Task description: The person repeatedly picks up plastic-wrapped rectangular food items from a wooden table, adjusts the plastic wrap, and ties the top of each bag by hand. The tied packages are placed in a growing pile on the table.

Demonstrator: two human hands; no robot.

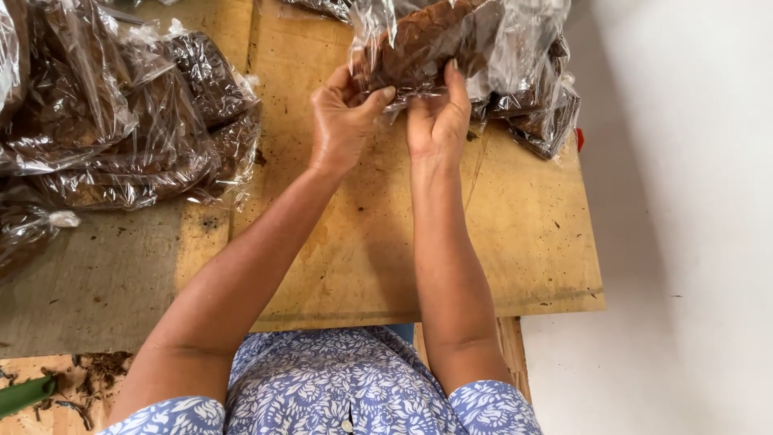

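Crinkled clear plastic fills both my hands: my left hand [342, 121] and my right hand [437, 121] are side by side at the far edge of the counter [378, 242], fingers [457, 80] curled shut and pinching the near end of a see-through bag [459, 40] packed with something dark brown, flaky and leaf-like. My left thumb presses the film from below, my right fingers reach up over it. The bag is lifted a little, its glossy wrinkles catching the light, and it sits against more filled bags [539, 113] just behind it on the right. Over on the left, well apart from my hands, a heap of the same shiny, lumpy bags [121, 121] slumps across the boards. The counter is pale, scuffed plywood, sprinkled with brown crumbs, with a greyer board [97, 282] at its left. Beyond its right edge runs a plain white floor [692, 242]. My blue-and-white patterned top [322, 387] shows at the bottom.
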